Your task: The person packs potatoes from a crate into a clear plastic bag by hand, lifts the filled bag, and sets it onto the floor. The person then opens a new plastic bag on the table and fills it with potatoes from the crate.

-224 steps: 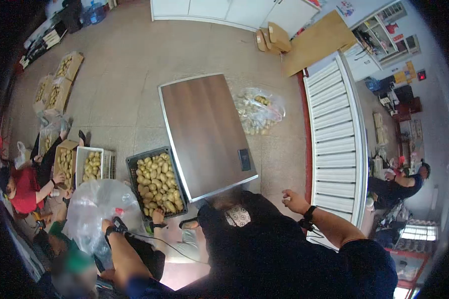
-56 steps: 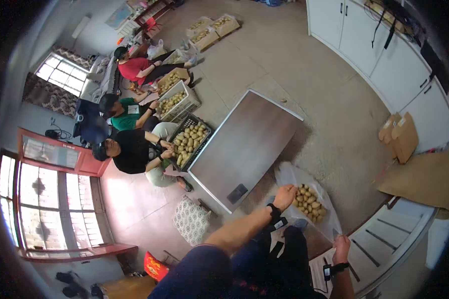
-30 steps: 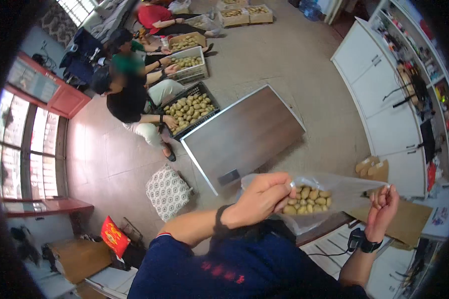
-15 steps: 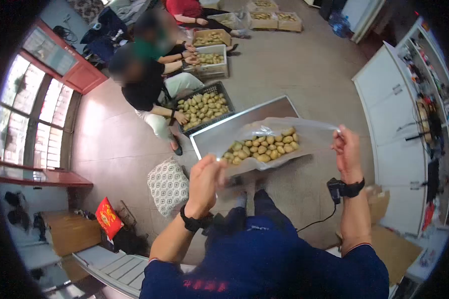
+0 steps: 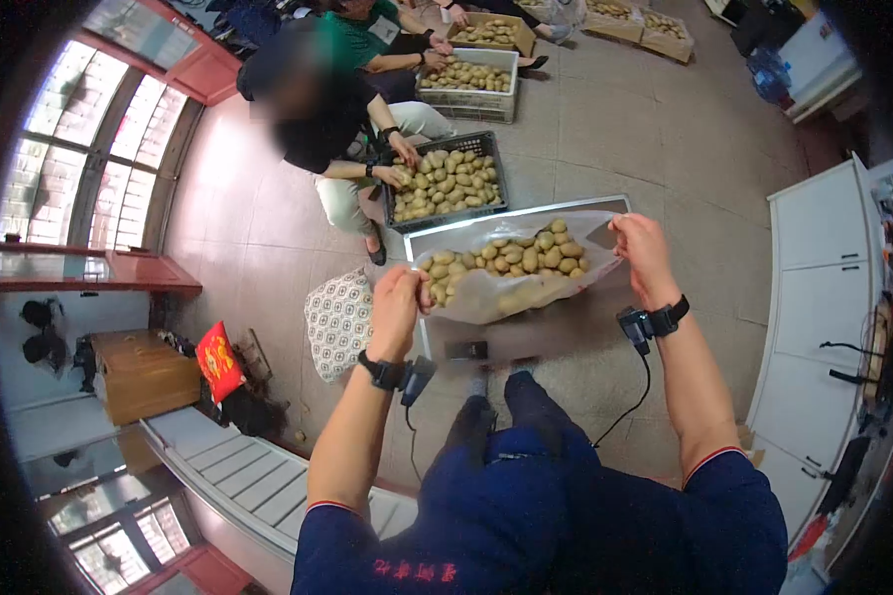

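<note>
A clear plastic bag [image 5: 496, 309] of brownish-green fruit or potatoes [image 5: 541, 256] hangs stretched between my two hands, over the brown-topped table [image 5: 566, 322]. My left hand [image 5: 399, 302] is closed on the bag's left edge. At the right corner of the bag, my right hand [image 5: 642, 253] pinches the plastic. The bag's mouth faces me partly open, with the round produce heaped along its length. Just beyond the table stands a black crate [image 5: 496, 169] full of the same produce. Whether the bag rests on the tabletop is hard to tell.
A person in black [image 5: 318, 139] sits with both hands in the black crate. Behind are a person in green [image 5: 362, 40], a white crate [image 5: 471, 104] and a cardboard box [image 5: 523, 35]. A patterned cushion [image 5: 337, 325] lies left, white cabinets [image 5: 814, 297] stand right.
The bag has been lifted from the floor beside the table and brought over the tabletop, held by both hands. My view has turned, and the table now lies straight ahead.
</note>
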